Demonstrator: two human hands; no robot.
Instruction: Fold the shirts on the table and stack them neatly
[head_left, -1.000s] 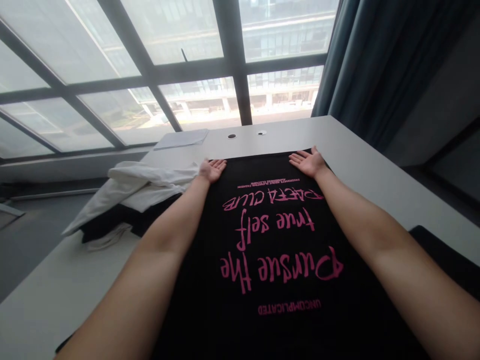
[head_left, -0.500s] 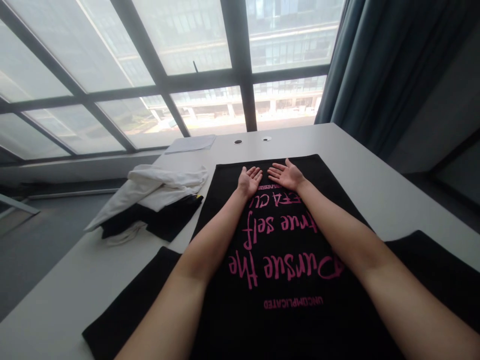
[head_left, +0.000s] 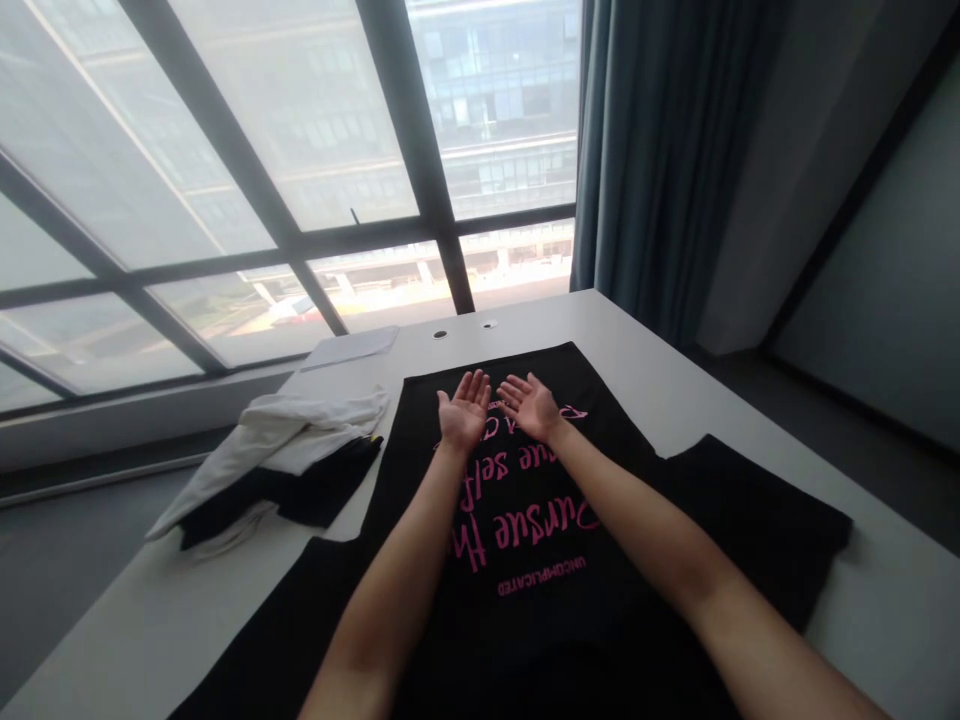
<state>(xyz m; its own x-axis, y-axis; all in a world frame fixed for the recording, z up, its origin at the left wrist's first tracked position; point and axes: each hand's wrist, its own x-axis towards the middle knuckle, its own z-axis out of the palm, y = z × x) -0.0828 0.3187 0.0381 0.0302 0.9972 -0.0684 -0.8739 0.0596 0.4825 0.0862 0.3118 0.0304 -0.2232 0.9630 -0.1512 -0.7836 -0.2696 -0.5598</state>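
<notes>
A black T-shirt with pink lettering lies spread on the white table, its hem toward the window and both sleeves out to the sides. The lettering appears upside down from my side. Over the hem half of the shirt is my left hand, palm up, fingers stretched out and holding nothing. Close beside it my right hand is also palm up and open, with nothing in it. A small gap separates the two hands. My hands and forearms cover part of the print. Whether either hand touches the cloth I cannot tell.
On the table's left side lies a loose pile of white and black clothes. A flat pale sheet rests at the far left corner. Two round holes are set in the white table near its far edge. Beyond stand windows and a blue curtain.
The camera view has turned to the right and tilted up. My hands stay open over the shirt, their palms now turned more upward, and have come a little nearer to me along it.
</notes>
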